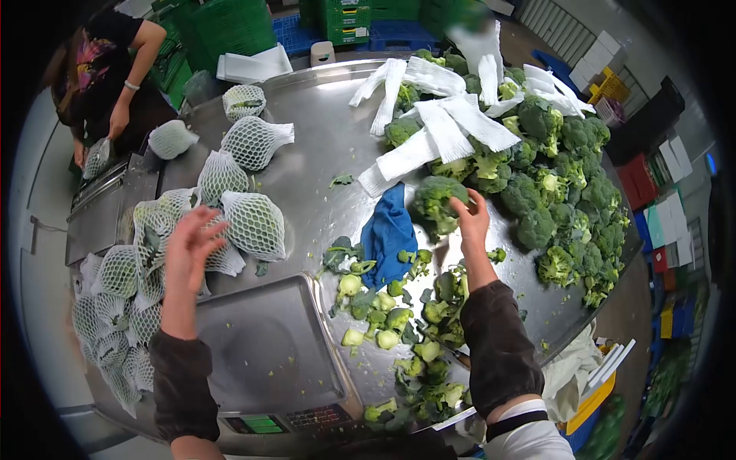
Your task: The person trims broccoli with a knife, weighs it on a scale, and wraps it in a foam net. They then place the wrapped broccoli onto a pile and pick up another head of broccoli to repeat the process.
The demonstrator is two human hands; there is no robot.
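My right hand [471, 222] has its fingers on the right side of a broccoli head [438, 201], just above the steel table [307, 172]. Apart from it, my left hand [192, 241] hovers over the net-wrapped broccoli on the left, its fingers spread with nothing between them. A large wrapped head [254, 225] lies just to the right of that hand. White net sleeves [441, 130] are strewn over the pile of bare broccoli [567, 184]. Below the held head is a blue cloth [388, 234].
A weighing scale [268, 345] sits at the near left. Cut stems [387, 318] and trimmings lie between it and my right forearm. At the far left a co-worker [107, 77] handles a wrapped head [97, 158]. Green crates [345, 23] stand behind the table.
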